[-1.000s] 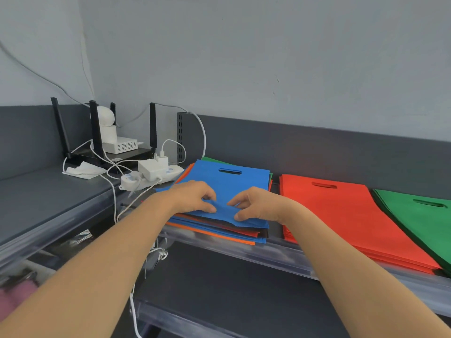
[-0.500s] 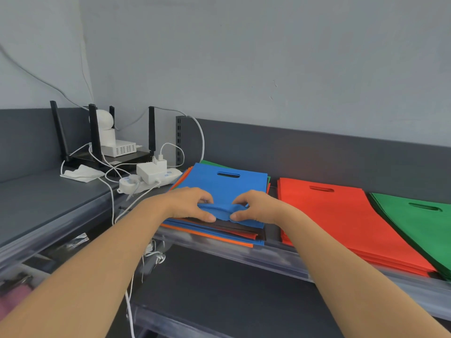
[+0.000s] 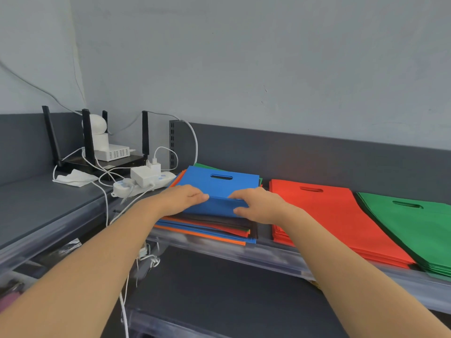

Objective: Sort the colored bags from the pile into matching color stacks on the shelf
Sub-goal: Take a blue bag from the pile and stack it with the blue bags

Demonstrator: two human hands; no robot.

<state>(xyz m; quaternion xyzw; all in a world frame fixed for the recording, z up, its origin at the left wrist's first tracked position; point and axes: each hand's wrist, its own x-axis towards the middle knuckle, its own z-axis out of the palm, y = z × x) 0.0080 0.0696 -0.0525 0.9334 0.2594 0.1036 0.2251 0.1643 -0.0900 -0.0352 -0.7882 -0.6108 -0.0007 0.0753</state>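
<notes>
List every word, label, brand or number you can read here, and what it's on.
None can be read.
The power strip bears small bluish marks, too blurred to read.
The blue bag, red stack and green stack show no print.

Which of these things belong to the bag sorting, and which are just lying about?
Job: blue fabric bag, mixed-colour bag pile, red bag stack, green bag stack, left hand, right hand.
Lying about: black router, white power strip, white cloth.

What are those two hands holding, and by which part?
The left hand and right hand grip the blue bag by its near edge, opposite the handle slot.
</notes>
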